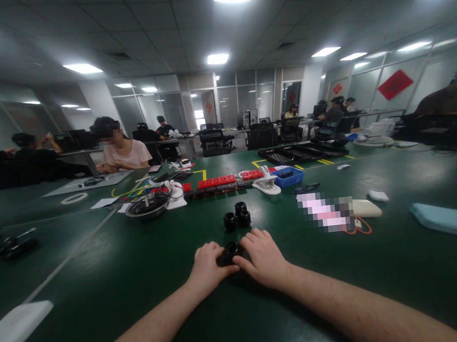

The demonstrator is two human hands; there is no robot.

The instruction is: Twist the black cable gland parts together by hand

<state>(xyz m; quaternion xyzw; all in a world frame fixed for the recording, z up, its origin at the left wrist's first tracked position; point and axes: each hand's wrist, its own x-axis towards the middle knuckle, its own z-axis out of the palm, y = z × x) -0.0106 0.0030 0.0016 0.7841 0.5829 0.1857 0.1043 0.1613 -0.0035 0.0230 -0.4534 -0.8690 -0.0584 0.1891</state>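
Near the front middle of the green table (pixel 180 328), my left hand (pixel 210 264) and my right hand (pixel 262 255) meet around black ring-shaped parts (pixel 232 249). The fingers of both hands curl round the outer sides, and the thumbs come together at the near side. How many parts lie between my hands I cannot tell. Just beyond them stands a small cluster of three black cylindrical parts with round openings (pixel 241 217), touching neither hand.
Behind the cluster run a row of red blocks (pixel 216 182), a white clamp (pixel 267 182), a blue bin (pixel 288 176) and a round tray with cables (pixel 147 205). A light blue case (pixel 448 219) lies right. A white object (pixel 15 335) is front left. People sit farther back.
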